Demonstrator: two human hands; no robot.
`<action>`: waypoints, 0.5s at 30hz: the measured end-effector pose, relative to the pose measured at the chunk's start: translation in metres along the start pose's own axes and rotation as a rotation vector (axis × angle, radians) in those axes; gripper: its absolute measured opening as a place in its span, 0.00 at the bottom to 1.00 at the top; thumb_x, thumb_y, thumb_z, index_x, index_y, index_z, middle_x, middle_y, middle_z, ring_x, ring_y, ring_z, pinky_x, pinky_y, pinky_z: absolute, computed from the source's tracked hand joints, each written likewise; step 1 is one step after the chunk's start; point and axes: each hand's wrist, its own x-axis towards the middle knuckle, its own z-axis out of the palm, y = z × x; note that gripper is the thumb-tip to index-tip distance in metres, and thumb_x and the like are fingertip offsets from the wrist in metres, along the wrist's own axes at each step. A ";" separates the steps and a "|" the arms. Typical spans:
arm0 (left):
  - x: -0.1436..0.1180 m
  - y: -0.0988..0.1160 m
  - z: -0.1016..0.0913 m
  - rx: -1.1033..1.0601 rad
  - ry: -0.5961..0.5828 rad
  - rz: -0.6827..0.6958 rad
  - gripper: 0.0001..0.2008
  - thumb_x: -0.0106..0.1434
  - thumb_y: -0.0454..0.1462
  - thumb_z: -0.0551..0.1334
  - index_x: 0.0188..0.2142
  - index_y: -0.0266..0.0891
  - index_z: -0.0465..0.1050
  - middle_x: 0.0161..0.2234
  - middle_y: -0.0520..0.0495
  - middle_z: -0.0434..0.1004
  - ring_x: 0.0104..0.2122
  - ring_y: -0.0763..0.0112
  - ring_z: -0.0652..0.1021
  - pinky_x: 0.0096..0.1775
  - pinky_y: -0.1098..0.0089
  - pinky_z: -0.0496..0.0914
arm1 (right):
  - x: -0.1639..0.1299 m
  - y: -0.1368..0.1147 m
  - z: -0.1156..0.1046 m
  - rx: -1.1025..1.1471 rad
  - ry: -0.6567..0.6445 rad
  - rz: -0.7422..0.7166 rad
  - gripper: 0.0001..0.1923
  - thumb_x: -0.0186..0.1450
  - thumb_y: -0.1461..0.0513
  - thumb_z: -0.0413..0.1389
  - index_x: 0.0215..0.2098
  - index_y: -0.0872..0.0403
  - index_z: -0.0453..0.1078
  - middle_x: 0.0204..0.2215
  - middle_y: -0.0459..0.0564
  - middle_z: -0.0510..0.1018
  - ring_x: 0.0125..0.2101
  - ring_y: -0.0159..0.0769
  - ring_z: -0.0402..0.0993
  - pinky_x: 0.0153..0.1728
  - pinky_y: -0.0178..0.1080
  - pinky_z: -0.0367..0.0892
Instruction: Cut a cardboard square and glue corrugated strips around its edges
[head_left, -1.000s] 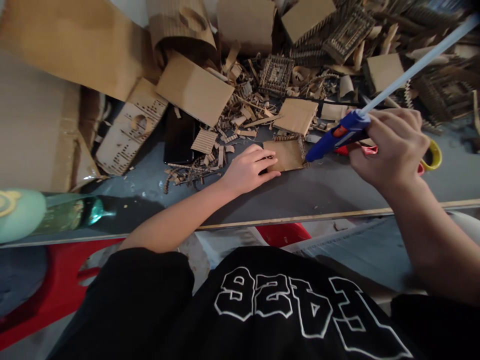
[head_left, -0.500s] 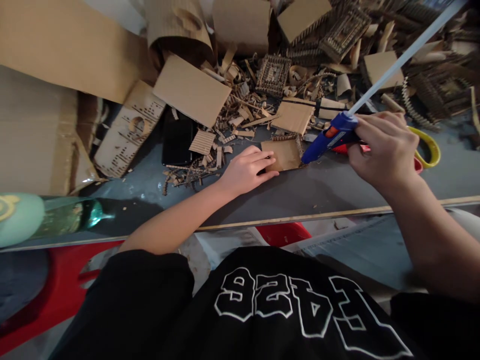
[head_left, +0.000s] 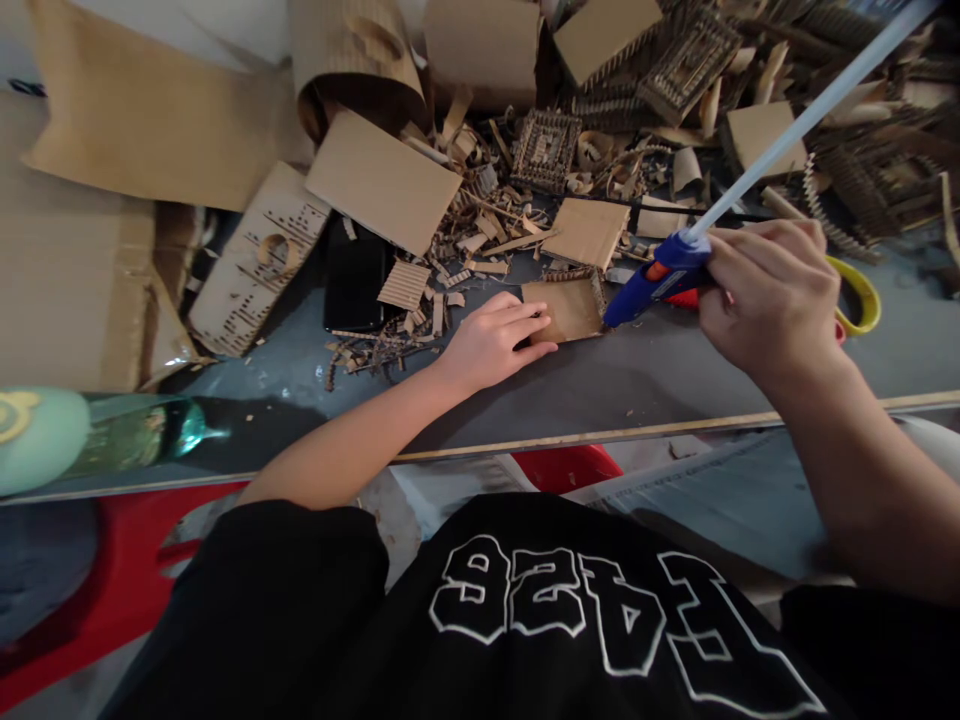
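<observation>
My right hand [head_left: 772, 295] is closed around the handle of a blue hot glue gun [head_left: 652, 278], with a long pale glue stick [head_left: 802, 125] poking out of its back end. The gun's nozzle points down and left, at the near right corner of a small square cardboard piece [head_left: 571, 308] edged with corrugated strips along its far and right sides. My left hand [head_left: 502, 335] steadies that piece from the left, fingers over its edge and thumb at its near side. Scissors with a yellow handle [head_left: 859, 297] lie partly hidden behind my right hand.
Cardboard scraps [head_left: 487, 225] litter the table's far side, with a plain cardboard square [head_left: 589, 232] among them. A black phone [head_left: 354, 283] and a perforated board [head_left: 259, 258] lie to the left. A green bottle [head_left: 127, 435] rests near the front edge [head_left: 570, 437].
The big cardboard sheet at the upper left has shifted and bent, uncovering more behind it. My right hand and the glue gun have moved only slightly; my left hand stays put.
</observation>
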 end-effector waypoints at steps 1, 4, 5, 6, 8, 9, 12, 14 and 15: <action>0.000 0.000 0.000 -0.001 -0.004 -0.005 0.16 0.65 0.44 0.68 0.42 0.31 0.80 0.43 0.40 0.85 0.36 0.67 0.80 0.41 0.64 0.81 | 0.000 0.000 0.000 -0.013 0.006 -0.013 0.18 0.65 0.71 0.50 0.51 0.57 0.72 0.41 0.50 0.83 0.41 0.38 0.77 0.43 0.42 0.71; 0.000 0.000 0.000 -0.005 -0.021 -0.017 0.16 0.65 0.44 0.68 0.42 0.31 0.80 0.43 0.39 0.84 0.37 0.67 0.80 0.41 0.64 0.81 | 0.000 0.000 0.002 -0.027 0.061 -0.009 0.19 0.64 0.70 0.51 0.52 0.54 0.71 0.40 0.49 0.82 0.41 0.36 0.77 0.46 0.42 0.70; 0.000 0.000 0.000 -0.006 -0.028 -0.017 0.16 0.65 0.44 0.68 0.43 0.31 0.80 0.43 0.39 0.84 0.37 0.67 0.80 0.41 0.63 0.81 | 0.000 0.001 0.004 -0.020 0.087 0.022 0.19 0.63 0.69 0.53 0.52 0.53 0.71 0.40 0.49 0.82 0.41 0.37 0.77 0.47 0.42 0.69; 0.000 0.001 0.001 -0.006 -0.030 -0.014 0.16 0.66 0.44 0.67 0.43 0.31 0.80 0.43 0.39 0.84 0.37 0.66 0.80 0.41 0.63 0.81 | 0.000 0.002 0.007 -0.009 0.098 0.075 0.20 0.62 0.66 0.55 0.53 0.53 0.71 0.41 0.51 0.81 0.42 0.39 0.76 0.47 0.43 0.69; 0.000 0.001 0.001 -0.007 -0.019 -0.006 0.15 0.66 0.43 0.66 0.43 0.31 0.79 0.43 0.39 0.84 0.39 0.66 0.80 0.43 0.62 0.81 | 0.002 0.004 0.012 0.010 0.041 0.266 0.21 0.59 0.61 0.58 0.51 0.56 0.71 0.41 0.56 0.79 0.42 0.43 0.75 0.46 0.46 0.69; 0.001 0.001 0.001 -0.008 -0.008 -0.002 0.15 0.67 0.42 0.66 0.44 0.31 0.79 0.43 0.39 0.84 0.40 0.65 0.80 0.43 0.62 0.80 | 0.004 0.005 0.016 0.018 -0.031 0.387 0.22 0.58 0.58 0.58 0.49 0.58 0.70 0.41 0.58 0.78 0.42 0.45 0.74 0.45 0.47 0.69; 0.001 0.002 0.000 -0.014 0.015 0.000 0.14 0.70 0.37 0.62 0.50 0.30 0.76 0.46 0.38 0.83 0.44 0.64 0.80 0.46 0.61 0.80 | 0.014 0.006 0.026 0.027 -0.283 0.736 0.22 0.61 0.56 0.57 0.49 0.61 0.68 0.44 0.64 0.76 0.45 0.49 0.72 0.45 0.48 0.67; 0.001 0.002 -0.001 -0.044 0.020 -0.027 0.16 0.72 0.32 0.58 0.58 0.32 0.70 0.48 0.38 0.82 0.46 0.65 0.81 0.47 0.63 0.79 | 0.019 0.005 0.032 0.027 -0.393 0.883 0.24 0.63 0.57 0.58 0.53 0.63 0.67 0.50 0.68 0.73 0.49 0.51 0.70 0.48 0.49 0.65; 0.000 0.002 -0.001 -0.079 0.025 -0.056 0.19 0.73 0.31 0.56 0.62 0.35 0.66 0.48 0.39 0.82 0.47 0.66 0.81 0.48 0.64 0.79 | 0.020 0.004 0.035 0.025 -0.427 0.929 0.26 0.63 0.56 0.59 0.55 0.64 0.67 0.52 0.69 0.71 0.51 0.52 0.69 0.51 0.50 0.64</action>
